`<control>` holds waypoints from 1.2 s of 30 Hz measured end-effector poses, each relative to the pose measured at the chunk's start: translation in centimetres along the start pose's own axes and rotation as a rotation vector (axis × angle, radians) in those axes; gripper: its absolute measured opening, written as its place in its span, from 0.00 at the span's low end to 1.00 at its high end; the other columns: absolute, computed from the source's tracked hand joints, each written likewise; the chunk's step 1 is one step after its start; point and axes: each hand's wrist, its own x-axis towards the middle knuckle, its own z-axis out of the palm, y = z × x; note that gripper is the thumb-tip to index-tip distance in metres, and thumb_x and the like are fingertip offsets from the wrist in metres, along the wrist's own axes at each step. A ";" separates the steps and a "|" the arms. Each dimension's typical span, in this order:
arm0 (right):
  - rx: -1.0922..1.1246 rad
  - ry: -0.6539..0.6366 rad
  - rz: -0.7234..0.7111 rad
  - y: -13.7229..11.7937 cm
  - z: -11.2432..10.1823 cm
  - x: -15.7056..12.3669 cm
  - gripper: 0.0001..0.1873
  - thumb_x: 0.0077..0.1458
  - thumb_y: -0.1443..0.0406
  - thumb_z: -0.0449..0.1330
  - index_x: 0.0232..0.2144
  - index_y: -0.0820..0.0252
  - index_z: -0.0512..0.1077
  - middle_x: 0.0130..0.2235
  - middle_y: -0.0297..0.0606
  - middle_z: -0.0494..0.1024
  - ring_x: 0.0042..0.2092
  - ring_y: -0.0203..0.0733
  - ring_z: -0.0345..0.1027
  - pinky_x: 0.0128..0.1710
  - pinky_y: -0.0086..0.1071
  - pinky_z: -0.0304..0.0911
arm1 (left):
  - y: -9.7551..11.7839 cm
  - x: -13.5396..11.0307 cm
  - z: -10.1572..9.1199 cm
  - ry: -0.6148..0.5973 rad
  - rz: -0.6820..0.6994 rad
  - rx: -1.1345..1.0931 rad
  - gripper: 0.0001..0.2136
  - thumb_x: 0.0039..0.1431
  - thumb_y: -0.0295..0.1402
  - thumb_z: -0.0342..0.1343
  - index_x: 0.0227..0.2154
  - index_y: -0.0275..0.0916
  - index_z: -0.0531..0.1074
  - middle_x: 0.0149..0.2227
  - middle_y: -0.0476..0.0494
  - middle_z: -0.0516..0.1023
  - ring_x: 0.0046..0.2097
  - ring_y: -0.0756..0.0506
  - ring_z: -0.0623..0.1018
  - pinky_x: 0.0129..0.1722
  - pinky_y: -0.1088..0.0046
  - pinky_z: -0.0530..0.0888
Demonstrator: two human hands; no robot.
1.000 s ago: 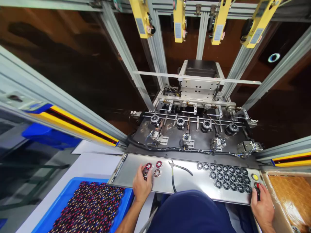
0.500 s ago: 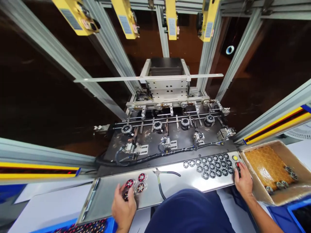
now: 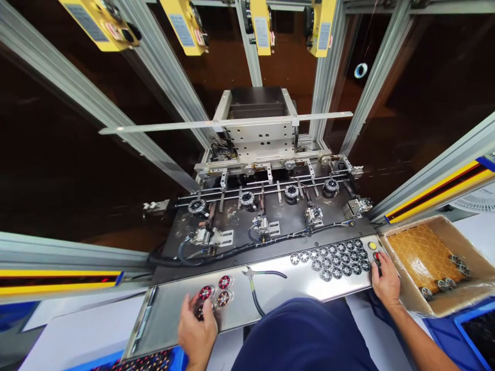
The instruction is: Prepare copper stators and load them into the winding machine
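My left hand (image 3: 198, 330) is curled around a small round motor stator (image 3: 199, 310) at the left part of the metal ledge (image 3: 278, 293). Its fingers partly cover that stator. Beside it lie more stators with red or copper-coloured windings, one red-wound stator (image 3: 225, 282) among them. At the ledge's right end, my right hand (image 3: 388, 283) rests with thumb and forefinger apart, a fingertip at the red button (image 3: 376, 255). Just above is a yellow button (image 3: 372, 246). Several black-and-silver stators (image 3: 336, 260) stand in rows left of this hand.
Cutting pliers (image 3: 252, 286) lie open mid-ledge. Behind stands a machine with several round fixtures (image 3: 291, 194) and a cable bundle (image 3: 235, 255). A lined carton (image 3: 436, 306) holding a few stators is at right; a blue bin (image 3: 176, 359) of parts sits lower left.
The view has shifted slightly, so the machine sits a little further left and higher. Both hands keep their places on the ledge.
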 end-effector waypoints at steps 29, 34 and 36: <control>-0.030 0.010 -0.047 0.3 -0.2 0.5 0.31 0.66 0.51 0.48 0.54 0.73 0.71 0.54 0.60 0.74 0.55 0.60 0.69 0.58 0.52 0.64 | -0.8 -0.2 0.9 0.023 0.046 -0.030 0.32 0.64 0.48 0.47 0.64 0.29 0.59 0.52 0.27 0.79 0.55 0.30 0.77 0.55 0.49 0.72; -0.026 0.024 -0.083 0.8 -0.1 1.1 0.35 0.65 0.49 0.47 0.54 0.77 0.71 0.53 0.63 0.75 0.53 0.64 0.70 0.55 0.53 0.66 | -1.0 -0.2 1.4 0.043 0.068 -0.067 0.30 0.64 0.46 0.48 0.63 0.30 0.60 0.52 0.29 0.79 0.55 0.32 0.78 0.55 0.51 0.72; -0.024 0.019 -0.092 1.0 -0.1 1.2 0.35 0.65 0.49 0.47 0.55 0.76 0.71 0.53 0.62 0.75 0.53 0.65 0.70 0.54 0.54 0.66 | -0.9 -0.2 1.4 0.047 0.066 -0.074 0.30 0.64 0.45 0.48 0.63 0.31 0.60 0.52 0.29 0.79 0.55 0.32 0.78 0.55 0.52 0.72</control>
